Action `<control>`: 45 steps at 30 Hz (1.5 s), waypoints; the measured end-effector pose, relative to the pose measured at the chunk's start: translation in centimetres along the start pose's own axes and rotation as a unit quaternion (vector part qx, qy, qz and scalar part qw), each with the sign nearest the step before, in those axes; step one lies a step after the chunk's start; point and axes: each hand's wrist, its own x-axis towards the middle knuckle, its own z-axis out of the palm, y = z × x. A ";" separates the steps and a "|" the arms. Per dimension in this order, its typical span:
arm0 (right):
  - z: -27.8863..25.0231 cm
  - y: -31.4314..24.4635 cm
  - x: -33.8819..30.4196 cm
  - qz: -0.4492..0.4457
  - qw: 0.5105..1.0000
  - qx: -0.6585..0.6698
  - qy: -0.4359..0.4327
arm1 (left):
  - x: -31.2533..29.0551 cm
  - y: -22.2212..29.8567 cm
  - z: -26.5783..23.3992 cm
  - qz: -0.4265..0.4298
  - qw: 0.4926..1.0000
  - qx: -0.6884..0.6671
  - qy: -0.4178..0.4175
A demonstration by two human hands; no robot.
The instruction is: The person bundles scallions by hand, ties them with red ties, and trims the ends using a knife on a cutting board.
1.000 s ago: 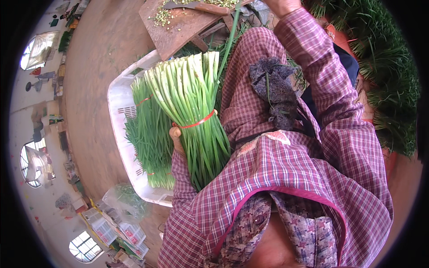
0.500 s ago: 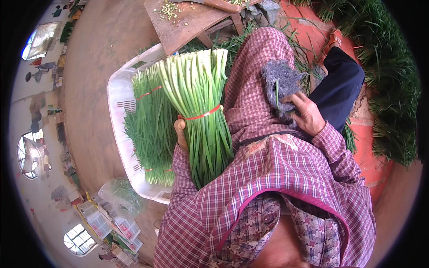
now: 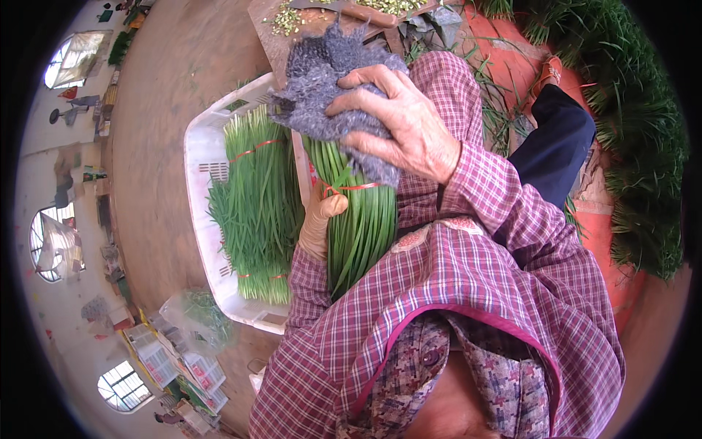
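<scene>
My left hand (image 3: 322,212), in a tan glove, is closed around a bundle of garlic chives (image 3: 362,238) tied with a red band. The bundle stands against my lap, its pale stem ends up. Bare, my right hand (image 3: 402,121) grips a fuzzy grey cloth (image 3: 322,91) and lays it over those stem ends, hiding them. Left of the bundle, a white plastic crate (image 3: 201,190) holds more banded chives (image 3: 256,197), their stem ends toward the far side.
At the far side a low wooden board (image 3: 267,29) carries chopped pale bits and a knife with a wooden handle (image 3: 369,14). Loose chives are heaped along a red surface (image 3: 504,55) on the right. A clear plastic bag (image 3: 197,318) lies beside the crate's near end.
My right hand has carried the grey cloth from my knee leftward onto the stem ends of the bundle. The left hand still holds the bundle, now slightly lower and to the right.
</scene>
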 end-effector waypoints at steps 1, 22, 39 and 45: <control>0.3 1.2 0.4 0.007 1.000 0.009 -0.011 | 0.0 -0.4 -0.4 0.002 1.000 0.005 0.002; -3.3 1.0 3.5 -0.079 0.983 -0.125 -0.105 | -0.3 2.8 7.6 -0.025 0.992 0.111 0.053; -3.6 9.6 8.9 -0.044 0.995 -0.055 -0.070 | -16.3 25.0 -3.0 0.183 0.749 0.540 0.337; -3.7 7.7 7.7 -0.048 0.992 -0.016 -0.119 | -18.4 27.0 -15.4 0.090 0.496 0.708 0.494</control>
